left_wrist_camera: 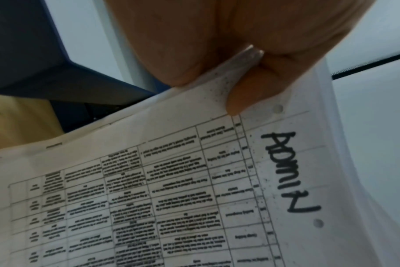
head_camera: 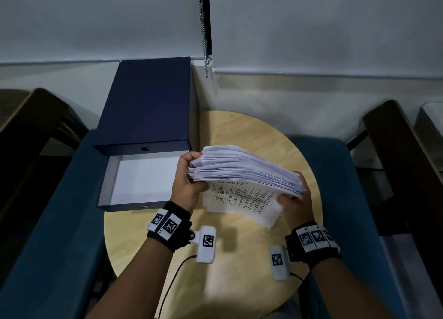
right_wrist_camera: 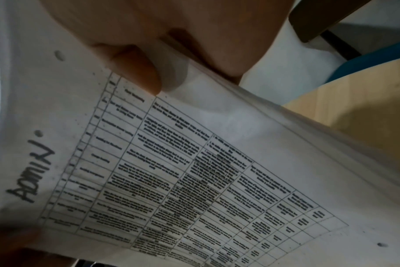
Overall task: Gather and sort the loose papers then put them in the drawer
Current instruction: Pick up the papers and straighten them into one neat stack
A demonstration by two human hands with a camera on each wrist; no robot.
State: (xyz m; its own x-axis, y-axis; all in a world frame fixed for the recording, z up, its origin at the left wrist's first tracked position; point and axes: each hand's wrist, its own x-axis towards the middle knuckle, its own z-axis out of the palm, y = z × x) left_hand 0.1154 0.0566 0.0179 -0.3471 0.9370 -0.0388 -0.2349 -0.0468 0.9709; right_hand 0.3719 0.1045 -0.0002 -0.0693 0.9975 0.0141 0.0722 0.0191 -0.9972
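Observation:
A thick stack of white papers [head_camera: 244, 172] is held above the round wooden table [head_camera: 230, 246], tilted on its long edge. My left hand [head_camera: 189, 177] grips its left end and my right hand [head_camera: 293, 199] grips its right end. The sheet facing me is a printed table [left_wrist_camera: 149, 189] with "ADMIN" handwritten on it, and the same printed table [right_wrist_camera: 183, 171] fills the right wrist view. My thumbs press on this sheet in both wrist views. To the left stands the dark blue drawer box [head_camera: 148, 107] with its lower drawer [head_camera: 143, 179] pulled out, showing a white bottom.
The box sits on a blue chair arm [head_camera: 60, 211] left of the table. Another blue chair [head_camera: 347, 187] stands at the right. Dark wooden furniture [head_camera: 395, 163] flanks both sides. A blind's bead chain [head_camera: 203, 31] hangs behind the box.

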